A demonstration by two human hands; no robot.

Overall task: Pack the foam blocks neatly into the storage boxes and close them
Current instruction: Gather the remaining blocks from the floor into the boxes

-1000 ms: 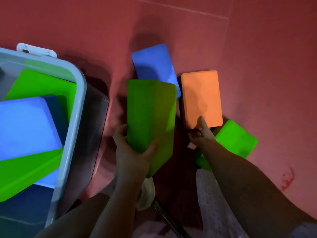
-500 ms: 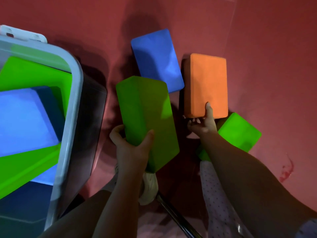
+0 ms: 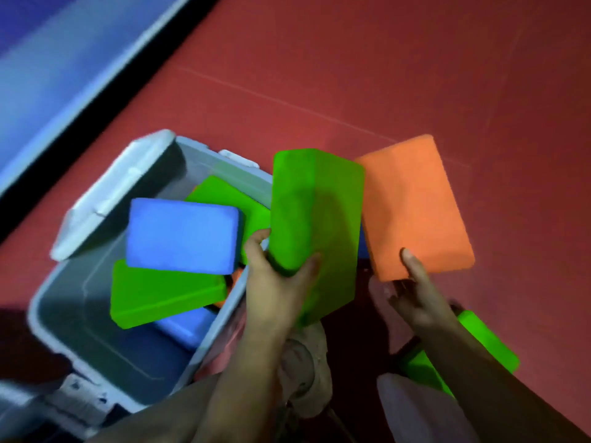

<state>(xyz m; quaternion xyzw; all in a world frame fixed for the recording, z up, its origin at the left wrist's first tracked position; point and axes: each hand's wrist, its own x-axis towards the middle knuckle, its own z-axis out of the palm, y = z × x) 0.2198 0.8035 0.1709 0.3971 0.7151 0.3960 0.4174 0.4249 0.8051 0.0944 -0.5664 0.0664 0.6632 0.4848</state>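
My left hand [image 3: 275, 282] has a firm grip on the lower end of a green foam block [image 3: 316, 225], thumb on its broad face and fingers curled round the narrow side. The block is a thick matte slab with rounded corners, held upright over the right rim of the storage box [image 3: 80, 295]. My right hand [image 3: 412, 289] grips the bottom edge of an orange foam block [image 3: 415, 206], thumb pressed flat on its top face and fingers tucked beneath; its surface looks slightly grainy. The two blocks sit side by side, edges just touching or nearly so.

To the left, the box is a pale grey plastic tub with smooth walls and rounded corners, its lid off. Inside lie a blue block [image 3: 182, 235] tilted on top, a green block [image 3: 166, 295] under it, another green one [image 3: 230, 199] toward the far wall, and more blue foam lower down. Under my right forearm a further green block [image 3: 489, 343] rests on the red floor [image 3: 415, 75], which is smooth, with faint seam lines.
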